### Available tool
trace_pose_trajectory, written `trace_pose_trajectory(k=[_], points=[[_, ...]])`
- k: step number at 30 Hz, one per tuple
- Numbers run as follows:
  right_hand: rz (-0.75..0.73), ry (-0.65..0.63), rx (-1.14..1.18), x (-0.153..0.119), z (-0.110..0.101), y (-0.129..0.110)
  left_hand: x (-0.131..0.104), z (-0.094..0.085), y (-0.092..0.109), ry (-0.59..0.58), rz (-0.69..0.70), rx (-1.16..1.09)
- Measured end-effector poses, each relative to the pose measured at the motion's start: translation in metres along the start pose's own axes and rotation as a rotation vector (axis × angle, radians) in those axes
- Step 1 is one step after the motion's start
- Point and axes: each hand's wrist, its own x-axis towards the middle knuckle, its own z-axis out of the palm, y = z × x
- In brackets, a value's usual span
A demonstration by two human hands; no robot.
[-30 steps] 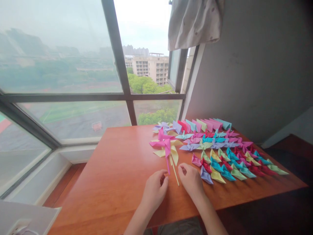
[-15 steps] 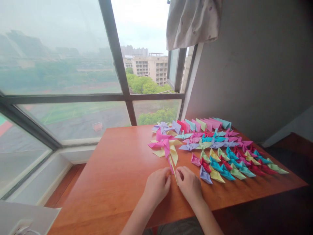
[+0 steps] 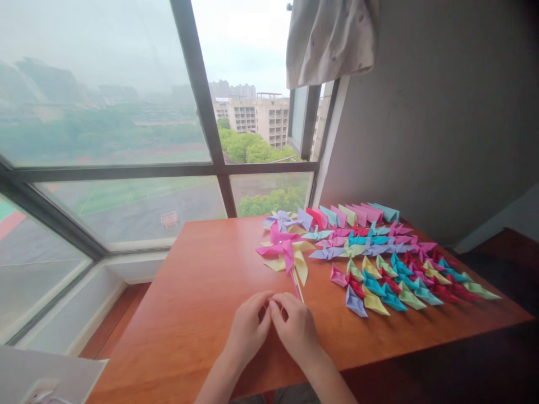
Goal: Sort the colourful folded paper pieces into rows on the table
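My left hand [image 3: 249, 322] and my right hand [image 3: 295, 325] meet at the fingertips above the wooden table [image 3: 185, 297], near its front. Both hands are closed, thumbs against curled fingers; anything pinched between them is hidden or too small to make out. Just beyond my right hand lies a pink paper pinwheel [image 3: 283, 245] on top of a pale yellow pinwheel [image 3: 300, 264]. Their thin sticks [image 3: 298, 286] point toward me and end beside my right fingers. Farther back lies a lilac pinwheel [image 3: 281, 220].
Rows of folded paper boats [image 3: 396, 283] cover the table's right side. Behind them are paper cranes [image 3: 366, 240] and a row of folded paper planes [image 3: 357, 215]. A window [image 3: 219, 168] borders the table's far side, with a curtain [image 3: 332, 42] above.
Both hands have left the pinwheel sticks and moved left and slightly nearer to me. They were apart on either side of the sticks; now their fingertips touch. The pinwheels stay in place.
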Motion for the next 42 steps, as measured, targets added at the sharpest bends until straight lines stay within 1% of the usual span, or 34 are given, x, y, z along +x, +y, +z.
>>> trace_pose_trajectory(k=[3, 5, 11, 21, 28, 42], points=[[0.013, 0.007, -0.012, -0.001, 0.018, -0.010, -0.005, -0.004, -0.002, 0.008, -0.009, -0.012], [0.018, 0.010, -0.044, -0.003, 0.023, -0.012, -0.007, -0.006, -0.002, 0.010, -0.025, -0.006], [0.037, -0.039, 0.008, -0.004, 0.019, -0.009, -0.008, -0.004, -0.003, 0.005, -0.028, 0.019], [0.019, -0.001, 0.063, -0.003, 0.021, -0.006, -0.006, -0.005, -0.003, 0.002, -0.024, 0.018], [0.047, -0.044, 0.095, -0.001, 0.024, -0.002, -0.004, -0.002, -0.007, -0.006, -0.036, 0.011], [0.081, -0.063, 0.149, -0.001, 0.022, -0.004, -0.003, -0.002, -0.006, -0.001, -0.049, 0.007]])
